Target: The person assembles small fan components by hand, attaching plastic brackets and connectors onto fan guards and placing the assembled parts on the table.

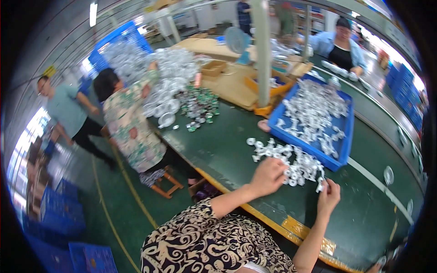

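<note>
A loose pile of small white plastic parts [298, 169] lies on the green tabletop in front of me. At the pile's near left side is my left hand [269, 176], its fingers curled in against the parts. What they grip, if anything, is hidden. My right hand [330, 195] is at the pile's near right end, thumb and fingers pinched on a white plastic part [320, 185]. Just beyond the pile, a shallow blue tray [349, 132] holds many more of the same white parts.
Farther left on the green table [227, 145] are clear plastic cups [166, 119] and green-and-silver pieces [200, 107]. A seated person [132, 123] reaches into them. A metal post [262, 54] rises behind the tray. A conveyor belt [382, 136] runs along the right.
</note>
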{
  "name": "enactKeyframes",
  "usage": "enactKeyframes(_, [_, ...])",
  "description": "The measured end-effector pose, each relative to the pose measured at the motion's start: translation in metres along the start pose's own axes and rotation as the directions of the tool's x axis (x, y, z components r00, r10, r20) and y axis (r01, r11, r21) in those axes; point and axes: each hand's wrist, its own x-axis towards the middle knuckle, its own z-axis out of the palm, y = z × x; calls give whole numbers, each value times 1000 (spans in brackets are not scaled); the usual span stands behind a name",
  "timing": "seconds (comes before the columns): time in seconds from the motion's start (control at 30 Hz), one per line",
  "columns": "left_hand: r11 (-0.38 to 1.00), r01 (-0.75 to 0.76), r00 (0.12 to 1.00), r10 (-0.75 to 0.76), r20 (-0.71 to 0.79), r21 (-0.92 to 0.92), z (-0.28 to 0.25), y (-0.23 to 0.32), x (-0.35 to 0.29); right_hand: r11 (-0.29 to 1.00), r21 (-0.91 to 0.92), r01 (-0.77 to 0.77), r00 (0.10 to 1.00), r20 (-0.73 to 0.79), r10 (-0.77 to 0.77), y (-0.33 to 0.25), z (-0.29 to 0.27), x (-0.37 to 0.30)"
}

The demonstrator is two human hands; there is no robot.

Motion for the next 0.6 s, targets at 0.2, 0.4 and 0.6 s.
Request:
enactKeyframes(0.2, [999, -3, 989, 11, 150, -54, 4, -1, -9, 998, 57, 12, 998, 61, -15, 3, 5, -2])
enactKeyframes(0.4, [997, 36, 999, -37, 4, 66, -35, -17, -15, 1000, 10, -11, 998, 67, 10, -8, -6, -3])
enactKeyframes(0.6, [877, 354, 935, -331, -124, 324, -84, -52, -79, 998, 64, -10, 990, 141, 1, -32, -6, -7])
